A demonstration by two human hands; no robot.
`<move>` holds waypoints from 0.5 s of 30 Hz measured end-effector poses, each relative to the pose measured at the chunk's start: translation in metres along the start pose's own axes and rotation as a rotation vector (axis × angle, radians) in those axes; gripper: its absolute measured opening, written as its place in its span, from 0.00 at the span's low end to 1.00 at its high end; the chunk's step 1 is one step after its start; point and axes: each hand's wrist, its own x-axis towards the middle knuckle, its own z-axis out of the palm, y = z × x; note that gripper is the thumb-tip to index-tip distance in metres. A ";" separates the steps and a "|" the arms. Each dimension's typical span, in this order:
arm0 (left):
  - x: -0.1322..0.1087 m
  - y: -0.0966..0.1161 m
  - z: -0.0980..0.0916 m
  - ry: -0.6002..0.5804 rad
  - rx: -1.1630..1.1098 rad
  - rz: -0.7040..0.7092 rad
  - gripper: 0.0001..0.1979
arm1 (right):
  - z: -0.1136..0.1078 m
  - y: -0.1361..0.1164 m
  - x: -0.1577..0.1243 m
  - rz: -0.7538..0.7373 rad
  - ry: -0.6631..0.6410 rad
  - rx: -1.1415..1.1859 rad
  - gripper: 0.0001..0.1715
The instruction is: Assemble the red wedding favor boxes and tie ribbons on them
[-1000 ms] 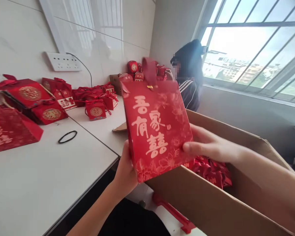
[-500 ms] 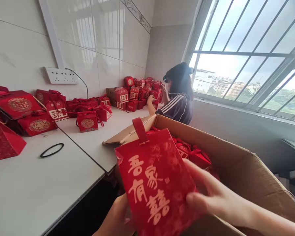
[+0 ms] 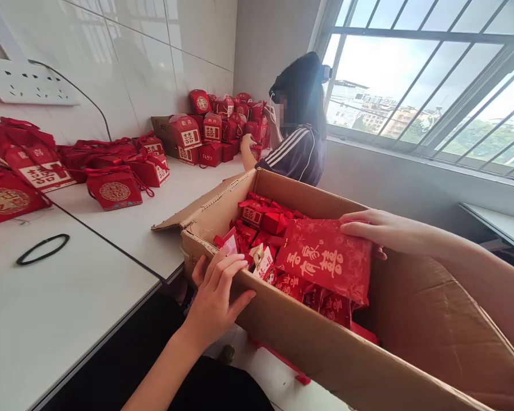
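"Where do we have the carton (image 3: 321,334)?"
"Right of centre in our frame, beside the table (image 3: 89,302), with small boxes (image 3: 252,216) in it."
"And our hands?"
"Our left hand (image 3: 216,291) is over its near rim, below centre; our right hand (image 3: 370,231) is at the right of the bag (image 3: 321,257), above the small boxes."
"What do we find further off?"
"A loop (image 3: 43,249) on the table, lower left; stacked boxes (image 3: 214,128) behind it, upper centre; a co-worker (image 3: 300,145) behind the carton, left of the window (image 3: 411,85)."
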 end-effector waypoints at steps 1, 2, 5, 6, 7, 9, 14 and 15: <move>-0.001 0.000 0.000 0.000 -0.012 -0.008 0.16 | -0.001 -0.004 0.004 0.013 -0.069 0.012 0.21; -0.002 0.000 0.000 0.001 -0.021 -0.016 0.16 | -0.002 -0.010 0.009 0.023 -0.133 0.040 0.21; -0.004 0.001 0.001 0.015 -0.027 -0.030 0.15 | -0.005 -0.028 0.031 0.051 -0.153 0.159 0.19; -0.004 0.001 0.002 0.022 -0.022 -0.029 0.15 | -0.004 -0.035 0.040 0.052 -0.153 0.207 0.19; -0.004 0.001 0.003 0.030 -0.015 -0.022 0.15 | -0.003 -0.041 0.050 0.045 -0.161 0.248 0.19; -0.004 -0.001 0.004 0.050 0.004 0.005 0.16 | 0.005 -0.053 0.072 0.010 -0.231 0.272 0.20; -0.004 -0.003 0.004 0.049 0.024 0.048 0.17 | 0.036 -0.085 0.126 0.025 -0.523 0.139 0.27; -0.004 -0.003 0.004 0.050 0.023 0.047 0.17 | 0.044 -0.090 0.137 0.043 -0.549 0.116 0.28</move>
